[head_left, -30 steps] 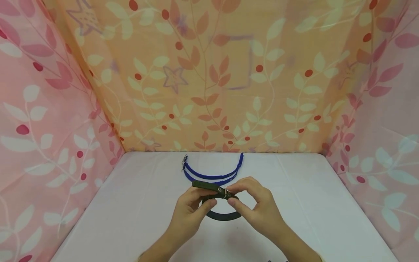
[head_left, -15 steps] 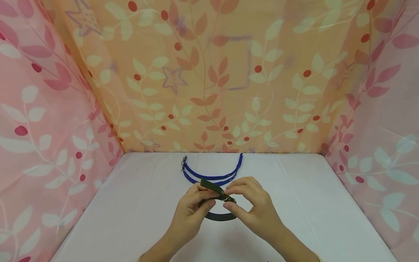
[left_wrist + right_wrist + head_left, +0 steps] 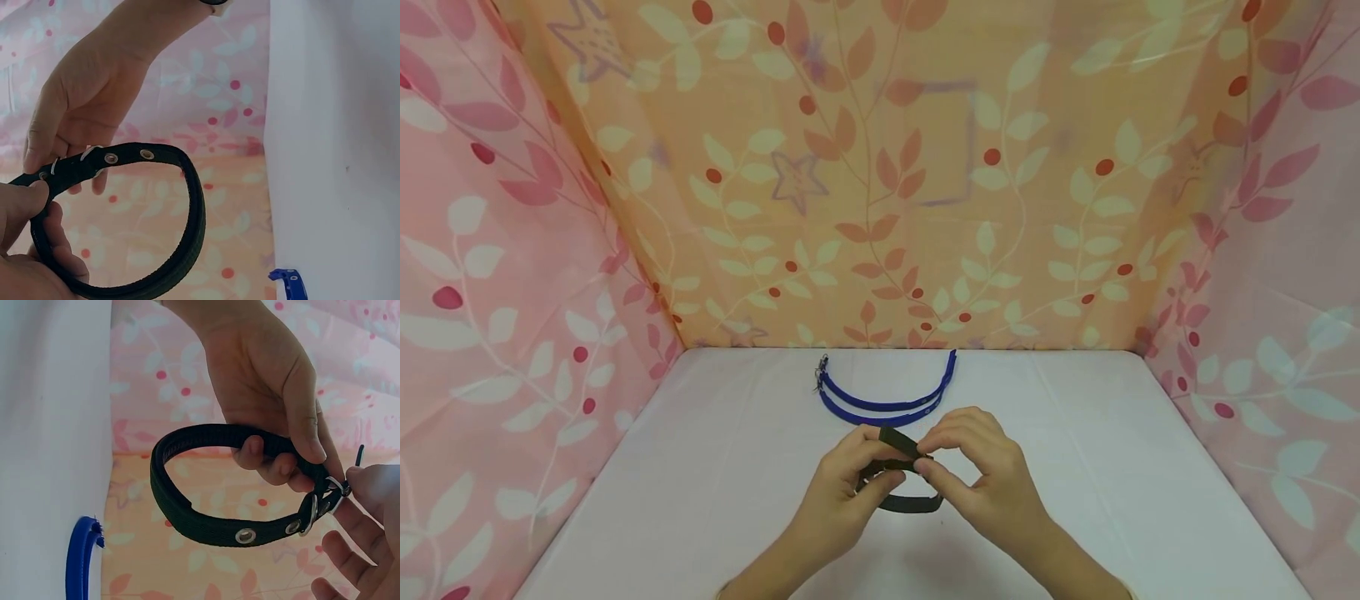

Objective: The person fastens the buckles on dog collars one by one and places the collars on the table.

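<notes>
A dark green collar (image 3: pixel 913 504) with metal eyelets is held above the table, bent into a loop. My left hand (image 3: pixel 842 483) grips its band beside the buckle, thumb on top and fingers curled underneath, as the right wrist view shows. My right hand (image 3: pixel 992 467) pinches the strap at the buckle (image 3: pixel 338 487) between thumb and fingers. A metal ring (image 3: pixel 310 515) hangs on the band near the buckle. In the left wrist view two eyelets (image 3: pixel 147 154) show on the loop. Fingers partly cover the buckle in the head view.
A blue strap (image 3: pixel 880 420) with metal fittings at its left end lies curved in two arcs on the white table (image 3: pixel 1112 467) beyond my hands. Leaf-patterned cloth (image 3: pixel 880 250) rises at the back and both sides.
The green strap's free end has tilted and shifted right and slightly down. The loop has turned between my hands, and the buckle is now less visible. The blue strap stays put.
</notes>
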`<state>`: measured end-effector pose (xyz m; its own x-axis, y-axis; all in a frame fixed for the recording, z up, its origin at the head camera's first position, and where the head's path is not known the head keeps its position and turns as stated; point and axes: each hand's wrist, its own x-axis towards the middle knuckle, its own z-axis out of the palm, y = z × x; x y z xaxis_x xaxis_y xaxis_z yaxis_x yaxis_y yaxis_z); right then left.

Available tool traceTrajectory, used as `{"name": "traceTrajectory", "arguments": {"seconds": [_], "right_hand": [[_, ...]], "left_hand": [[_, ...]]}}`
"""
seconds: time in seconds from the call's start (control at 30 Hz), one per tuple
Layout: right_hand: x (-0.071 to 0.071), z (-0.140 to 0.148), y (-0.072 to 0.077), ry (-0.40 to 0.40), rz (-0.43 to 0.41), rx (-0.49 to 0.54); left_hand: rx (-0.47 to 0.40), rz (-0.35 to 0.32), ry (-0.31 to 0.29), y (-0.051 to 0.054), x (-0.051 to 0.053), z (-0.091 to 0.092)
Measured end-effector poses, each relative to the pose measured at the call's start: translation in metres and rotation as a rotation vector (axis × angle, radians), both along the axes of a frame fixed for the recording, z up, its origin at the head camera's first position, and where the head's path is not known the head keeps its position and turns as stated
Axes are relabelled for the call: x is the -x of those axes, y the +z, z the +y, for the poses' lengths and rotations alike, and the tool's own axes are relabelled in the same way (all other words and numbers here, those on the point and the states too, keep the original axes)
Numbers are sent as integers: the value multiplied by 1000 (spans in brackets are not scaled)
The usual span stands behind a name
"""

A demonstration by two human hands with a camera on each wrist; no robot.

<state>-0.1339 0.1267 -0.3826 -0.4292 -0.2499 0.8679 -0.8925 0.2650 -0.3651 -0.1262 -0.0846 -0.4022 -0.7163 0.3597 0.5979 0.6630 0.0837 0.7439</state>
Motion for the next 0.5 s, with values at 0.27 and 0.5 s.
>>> {"name": "traceTrajectory", "arguments": {"seconds": [0.27, 0.5], "right_hand": [[2, 0, 0, -34, 18, -77], [1, 1, 3, -7, 26, -81]], "left_hand": [[-59, -262, 23, 6, -3, -5], [-18, -242, 46, 5, -2, -3]]}}
